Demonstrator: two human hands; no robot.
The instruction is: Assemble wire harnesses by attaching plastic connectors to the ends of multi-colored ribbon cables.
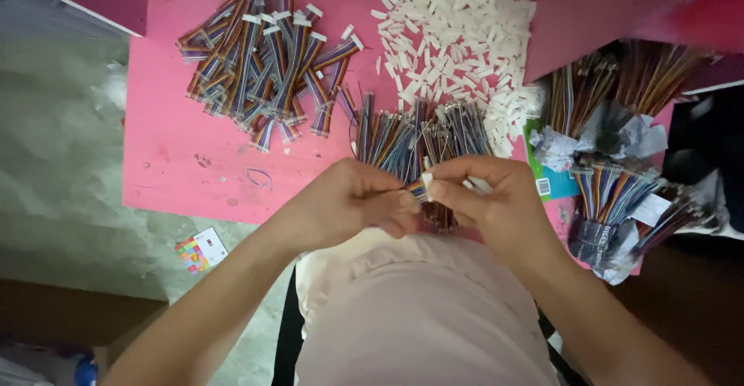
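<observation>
Pink table [178, 161] lies under my hands. My left hand [353, 200] and right hand [484, 196] meet above its near edge, fingers [442, 191] of both pinched on 1 striped ribbon cable [419, 190]. Finished cables [263, 53] sit far left, white connectors [457, 37] behind.

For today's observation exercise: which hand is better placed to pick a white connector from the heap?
Probably the right hand: the white connector heap lies up and right of it, while the left hand pinches the multicoloured ribbon cable.
</observation>
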